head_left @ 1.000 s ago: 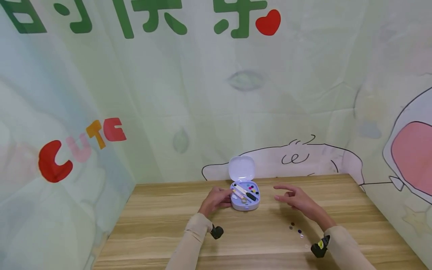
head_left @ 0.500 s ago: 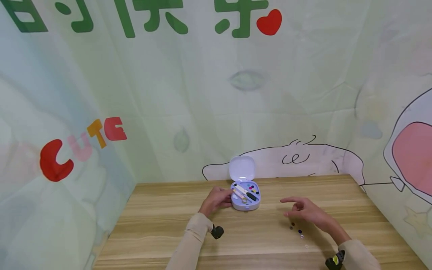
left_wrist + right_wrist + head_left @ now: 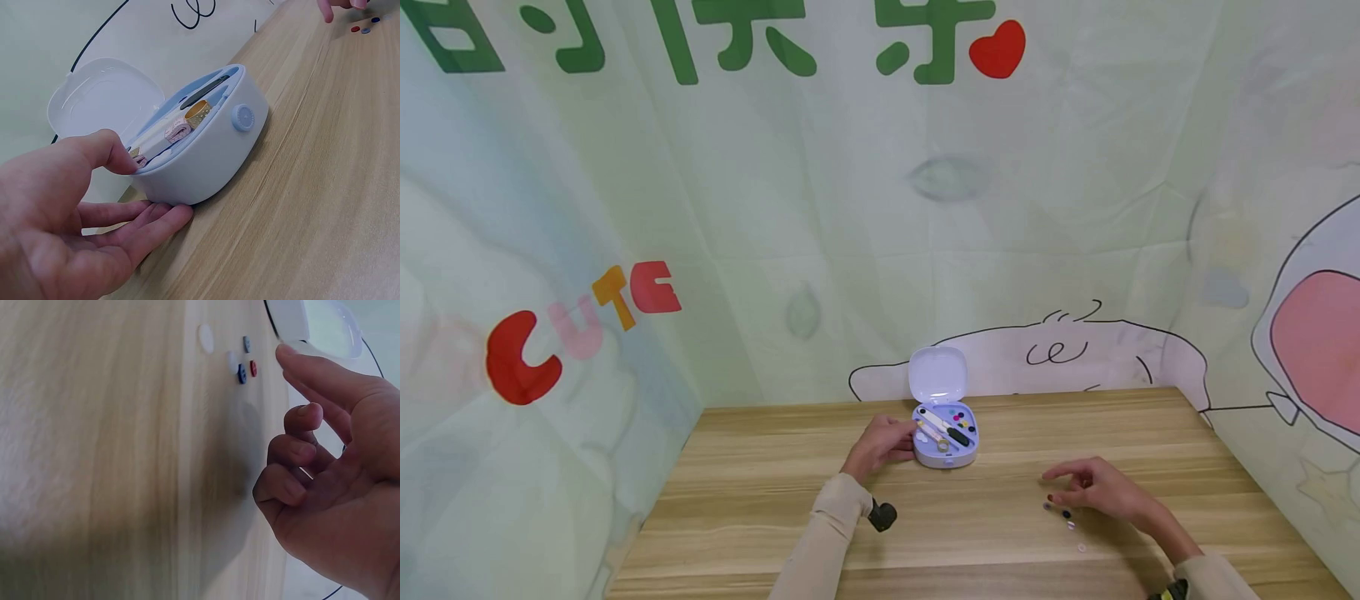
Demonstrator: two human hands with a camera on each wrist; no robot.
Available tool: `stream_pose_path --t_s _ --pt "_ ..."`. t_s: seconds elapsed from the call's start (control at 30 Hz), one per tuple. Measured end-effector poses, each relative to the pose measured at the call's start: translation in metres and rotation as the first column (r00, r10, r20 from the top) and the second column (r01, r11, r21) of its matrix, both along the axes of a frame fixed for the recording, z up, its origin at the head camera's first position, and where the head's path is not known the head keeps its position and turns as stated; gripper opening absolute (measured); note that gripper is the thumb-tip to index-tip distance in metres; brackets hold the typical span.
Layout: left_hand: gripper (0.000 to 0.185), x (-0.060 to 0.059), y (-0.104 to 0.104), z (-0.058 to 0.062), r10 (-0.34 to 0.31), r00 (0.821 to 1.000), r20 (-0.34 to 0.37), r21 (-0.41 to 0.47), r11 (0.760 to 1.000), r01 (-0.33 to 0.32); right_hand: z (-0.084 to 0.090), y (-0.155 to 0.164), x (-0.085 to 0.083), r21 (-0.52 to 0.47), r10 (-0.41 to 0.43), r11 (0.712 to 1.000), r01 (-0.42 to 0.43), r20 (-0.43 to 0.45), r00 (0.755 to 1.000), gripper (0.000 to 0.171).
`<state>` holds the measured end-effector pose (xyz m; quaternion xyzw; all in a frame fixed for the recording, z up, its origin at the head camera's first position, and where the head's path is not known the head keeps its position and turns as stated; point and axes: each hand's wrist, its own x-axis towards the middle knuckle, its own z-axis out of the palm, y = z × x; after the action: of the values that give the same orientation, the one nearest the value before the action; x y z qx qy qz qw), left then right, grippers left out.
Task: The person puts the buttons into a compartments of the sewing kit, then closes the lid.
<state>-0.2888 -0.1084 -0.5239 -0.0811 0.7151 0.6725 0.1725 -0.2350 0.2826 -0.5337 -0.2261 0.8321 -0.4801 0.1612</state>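
A pale lilac sewing box (image 3: 943,461) stands on the table with its lid (image 3: 937,375) raised. My left hand (image 3: 880,444) holds its left side, thumb (image 3: 119,156) at the rim and other fingers low against the wall. Inside lie a gold thimble (image 3: 198,113), a rolled tape measure (image 3: 178,131), a dark-handled tool (image 3: 957,436) and several coloured bits. My right hand (image 3: 1101,487) hovers beside loose buttons, forefinger extended, other fingers bent, holding nothing visible. The right wrist view shows a red button (image 3: 253,368), a dark blue button (image 3: 242,374), a grey-blue button (image 3: 247,344) and whitish ones (image 3: 206,338).
The wooden table (image 3: 760,517) runs back to a printed cloth backdrop (image 3: 820,208). Bare wood lies between the box and the loose buttons. A black camera (image 3: 882,516) is strapped at my left wrist.
My right hand has moved right and toward me, from beside the box to the loose buttons, and has come lower. My left hand and the box have stayed put.
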Motion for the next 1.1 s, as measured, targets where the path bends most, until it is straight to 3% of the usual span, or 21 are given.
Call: stream_pose_path --t_s 0.23,0.63,1.1 --pt "0.021 0.000 0.000 0.000 0.000 1.000 0.000 0.015 1.000 0.000 -0.005 0.004 0.003 0.038 0.032 0.999 -0.030 -0.041 0.999 0.029" --pt "0.021 0.000 0.001 -0.001 -0.004 1.000 0.004 0.015 1.000 0.004 -0.011 -0.001 0.003 0.058 0.007 0.998 -0.001 -0.110 0.994 0.017" --pt "0.024 -0.001 0.000 0.000 0.001 1.000 0.007 0.004 1.000 -0.001 -0.014 -0.005 0.000 0.097 -0.007 0.995 0.018 -0.118 0.993 0.010"
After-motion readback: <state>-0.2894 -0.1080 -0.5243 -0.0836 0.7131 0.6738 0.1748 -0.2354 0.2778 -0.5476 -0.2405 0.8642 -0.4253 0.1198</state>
